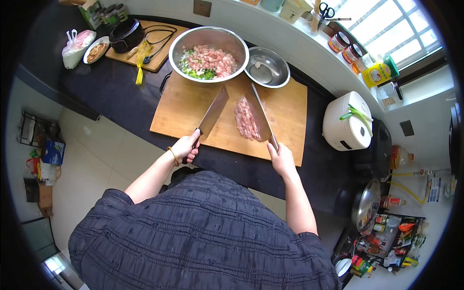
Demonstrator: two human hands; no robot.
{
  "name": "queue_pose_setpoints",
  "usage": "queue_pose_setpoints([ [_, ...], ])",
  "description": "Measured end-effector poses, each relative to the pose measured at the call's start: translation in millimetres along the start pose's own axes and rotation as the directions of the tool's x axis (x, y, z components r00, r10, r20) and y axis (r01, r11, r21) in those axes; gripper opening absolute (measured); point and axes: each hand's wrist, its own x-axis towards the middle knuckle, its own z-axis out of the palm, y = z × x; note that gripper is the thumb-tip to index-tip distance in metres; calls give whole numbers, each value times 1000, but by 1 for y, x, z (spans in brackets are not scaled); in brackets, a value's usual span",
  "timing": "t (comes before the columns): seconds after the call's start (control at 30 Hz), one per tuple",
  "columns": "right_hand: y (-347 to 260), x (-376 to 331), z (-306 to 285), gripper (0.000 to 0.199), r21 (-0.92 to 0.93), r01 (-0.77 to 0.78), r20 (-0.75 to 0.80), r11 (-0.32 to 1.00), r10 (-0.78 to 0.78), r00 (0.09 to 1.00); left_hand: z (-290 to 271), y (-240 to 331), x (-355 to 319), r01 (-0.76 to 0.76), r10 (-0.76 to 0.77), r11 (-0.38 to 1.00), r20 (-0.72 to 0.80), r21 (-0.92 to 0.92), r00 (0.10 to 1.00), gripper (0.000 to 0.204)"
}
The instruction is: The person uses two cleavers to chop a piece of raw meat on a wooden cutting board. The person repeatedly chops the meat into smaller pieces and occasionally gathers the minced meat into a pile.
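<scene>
Two cleavers are in my hands over a wooden cutting board point(181, 108). My left hand point(186, 148) is wrapped round the handle of one cleaver point(215, 111), its blade slanting away over the board. The other cleaver point(261, 113) is in my right hand point(282, 160), its blade beside a flattened heap of minced meat point(246, 121). At the board's far edge stands a large steel bowl point(176, 53) holding more minced meat point(212, 59) and chopped green onion point(200, 73). A smaller steel bowl point(280, 72) to its right has a little pale matter inside.
Far left are a second board point(159, 60), a black pot point(126, 35), a plate point(92, 57) and a plastic bag point(77, 46). A white rice cooker point(340, 123) with green onion on its lid stands right. Jars point(353, 53) line the windowsill.
</scene>
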Motion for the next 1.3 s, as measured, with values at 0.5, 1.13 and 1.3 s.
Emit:
queue_pose_setpoints([
  [0.5, 39, 4, 24, 43, -42, -126, 46, 991, 128, 991, 3, 1, 0, 3, -3, 1000, 5, 2, 1000, 50],
  [1.13, 46, 4, 22, 41, -81, -50, -45, 995, 46, 998, 6, 4, -3, 2, -1, 1000, -24, 26, 1000, 50],
  [1.3, 12, 16, -15, 40, 102, -222, 107, 970, 211, 971, 3, 1, -2, -4, 4, 1000, -25, 14, 1000, 49],
])
